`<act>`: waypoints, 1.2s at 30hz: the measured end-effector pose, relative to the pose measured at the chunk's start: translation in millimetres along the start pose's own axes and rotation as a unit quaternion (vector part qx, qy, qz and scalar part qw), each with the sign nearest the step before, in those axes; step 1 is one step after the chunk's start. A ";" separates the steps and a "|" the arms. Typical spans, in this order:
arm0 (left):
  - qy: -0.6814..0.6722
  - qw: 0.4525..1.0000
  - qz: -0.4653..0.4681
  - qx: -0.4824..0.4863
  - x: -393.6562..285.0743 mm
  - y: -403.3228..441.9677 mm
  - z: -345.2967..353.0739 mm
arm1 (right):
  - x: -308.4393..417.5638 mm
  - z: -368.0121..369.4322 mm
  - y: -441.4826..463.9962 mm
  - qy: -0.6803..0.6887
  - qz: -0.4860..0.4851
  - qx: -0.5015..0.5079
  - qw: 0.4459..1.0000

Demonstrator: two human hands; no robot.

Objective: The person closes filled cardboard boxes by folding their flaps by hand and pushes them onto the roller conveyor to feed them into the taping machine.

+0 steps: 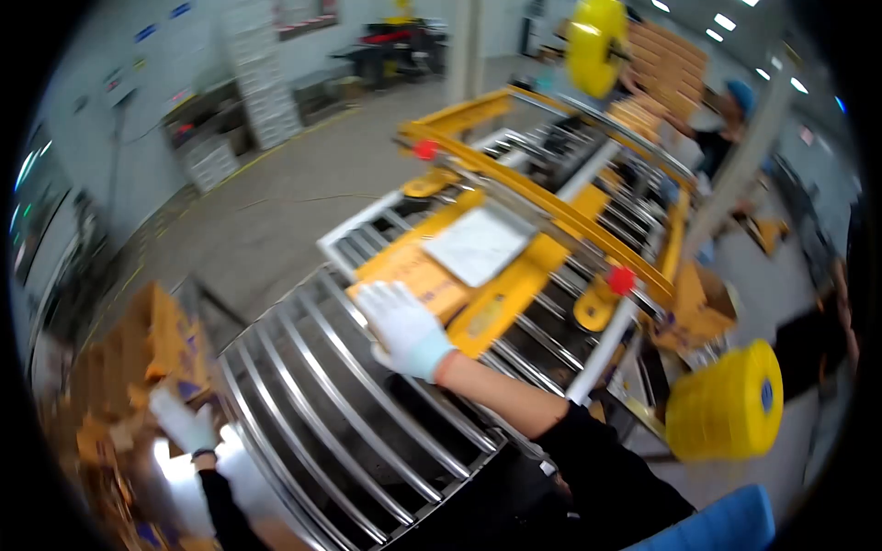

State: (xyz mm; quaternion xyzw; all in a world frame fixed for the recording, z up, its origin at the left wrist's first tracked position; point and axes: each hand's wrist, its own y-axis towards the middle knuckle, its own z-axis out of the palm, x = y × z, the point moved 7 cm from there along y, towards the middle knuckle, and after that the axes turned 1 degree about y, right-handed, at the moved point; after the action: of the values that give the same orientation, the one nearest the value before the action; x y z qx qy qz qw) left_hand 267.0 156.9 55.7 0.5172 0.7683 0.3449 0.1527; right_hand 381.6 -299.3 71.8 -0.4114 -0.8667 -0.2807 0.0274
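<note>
One oblong cardboard box [424, 283] lies between yellow plates [501, 321] beside steel rollers [354, 409]; the white-gloved right hand [402, 329] lies open against it. The gloved left hand [186, 422], fingers extended, is beside cardboard cartons [175, 344]. Two yellow cylinders [721, 404] show.

right fingers [378, 301]: on carton [424, 283] | left fingers [167, 406]: near cardboard box [177, 344]

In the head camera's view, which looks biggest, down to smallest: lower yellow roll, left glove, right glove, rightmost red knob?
1. Lower yellow roll
2. Right glove
3. Left glove
4. Rightmost red knob
</note>
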 end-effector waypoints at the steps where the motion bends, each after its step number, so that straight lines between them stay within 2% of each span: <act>1: 0.100 0.975 -0.080 0.183 22.2 14.8 16.6 | -1.9 0.8 0.7 -0.032 -0.004 -0.025 0.999; 2: 0.167 0.959 -0.021 0.230 38.4 24.3 36.1 | -4.5 -3.5 0.2 -0.031 -0.011 -0.033 0.999; 3: 0.110 0.968 0.049 0.221 73.6 26.2 73.8 | -11.9 -3.7 -2.2 -0.050 -0.008 -0.019 0.999; 4: -0.156 0.971 0.002 0.180 117.9 24.7 120.0 | -19.0 -2.4 -4.6 -0.070 -0.008 -0.003 0.997; 6: -0.247 0.946 -0.063 0.202 132.9 36.2 136.8 | -24.6 -18.7 -15.2 -0.063 -0.011 -0.034 0.997; 7: -0.120 0.972 0.040 0.198 106.5 45.9 107.8 | -18.8 -22.5 -19.9 -0.061 -0.018 -0.007 0.998; 8: -0.080 0.966 0.051 0.239 56.5 52.8 63.6 | -9.0 -25.0 -23.6 -0.058 -0.026 0.018 0.998; 9: -0.039 0.957 0.065 0.280 6.7 59.1 19.2 | 12.7 -22.0 -28.8 0.016 -0.048 0.037 0.998; 10: 0.000 0.944 0.083 0.319 -42.7 64.6 -25.6 | 30.5 3.1 -39.9 0.126 -0.025 0.090 0.988; 12: -0.071 0.929 0.113 0.344 -92.4 52.6 -57.5 | 102.8 2.4 -61.6 0.224 -0.092 0.165 0.956; 13: -0.259 0.906 0.123 0.311 -108.3 47.8 -82.4 | 123.7 -0.5 -73.7 0.242 -0.123 0.103 0.957; 14: -0.433 0.853 0.122 0.264 -113.0 41.5 -112.4 | 144.8 -4.7 -84.4 0.265 -0.158 0.043 0.950; 16: -0.406 0.906 0.036 0.114 -91.5 29.7 -176.6 | 156.6 -20.3 -85.6 0.230 -0.122 0.058 0.964; 18: -0.318 0.927 -0.008 0.199 -26.2 -1.8 -180.5 | 154.9 -18.3 -90.5 0.205 -0.133 0.058 0.968; 19: -0.412 0.845 -0.084 0.331 -1.8 -36.8 -147.8 | 153.7 -2.5 -96.4 0.166 -0.169 0.086 0.968; 21: -0.544 0.724 -0.107 0.410 -9.8 -77.5 -156.6 | 155.1 2.1 -99.6 0.178 -0.230 0.111 0.950; 22: -0.584 0.715 -0.053 0.380 -58.6 -83.7 -177.2 | 157.3 0.6 -95.2 0.169 -0.246 0.142 0.944; 23: -0.485 0.812 0.130 0.298 -84.6 -78.2 -194.8 | 152.8 1.0 -86.3 0.226 -0.209 0.195 0.931; 24: -0.353 0.860 0.304 0.205 -109.8 -79.8 -202.1 | 146.9 2.4 -80.8 0.278 -0.168 0.251 0.912; 26: -0.329 0.884 0.178 0.280 -114.6 -72.2 -146.6 | 121.9 13.4 -68.4 0.414 -0.034 0.239 0.877; 27: -0.296 0.914 0.130 0.245 -121.8 -65.9 -136.9 | 126.3 1.2 -55.6 0.357 -0.029 0.273 0.893; 28: -0.262 0.939 0.085 0.206 -126.8 -59.6 -132.3 | 132.3 -8.4 -44.1 0.212 -0.161 0.179 0.947; 29: -0.261 0.942 0.078 0.195 -130.9 -59.0 -132.1 | 140.7 -23.6 -35.1 0.120 -0.179 0.111 0.970; 30: -0.249 0.959 0.020 0.136 -126.0 -59.0 -137.2 | 150.6 -38.7 -27.6 0.027 -0.194 0.040 0.980; 31: -0.234 0.968 -0.037 0.081 -117.8 -65.2 -141.0 | 154.5 -36.6 -23.2 0.025 -0.201 0.037 0.978; 32: -0.230 0.969 -0.044 0.079 -113.5 -80.6 -128.8 | 152.9 -33.0 -20.4 0.027 -0.174 0.020 0.984; 33: -0.357 0.916 -0.166 0.076 -93.0 -103.5 -99.4 | 151.8 -29.8 -20.0 0.029 -0.147 0.003 0.989; 34: -0.471 0.834 -0.279 0.068 -72.6 -122.7 -75.8 | 162.7 -33.5 -31.1 0.031 -0.153 -0.001 0.988; 35: -0.579 0.730 -0.291 0.217 -73.1 -132.8 -53.1 | 168.4 -32.3 -51.2 0.051 -0.153 0.047 0.986; 36: -0.704 0.589 -0.337 0.209 -80.5 -139.9 -53.4 | 171.4 -26.1 -68.3 0.070 -0.154 0.097 0.981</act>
State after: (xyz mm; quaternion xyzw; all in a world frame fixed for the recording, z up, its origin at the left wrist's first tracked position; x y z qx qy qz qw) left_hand 172.6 32.8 -12.1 0.3207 0.5918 -0.3730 0.6387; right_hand 214.0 -227.5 109.7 -0.2480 -0.9386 -0.2245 0.0847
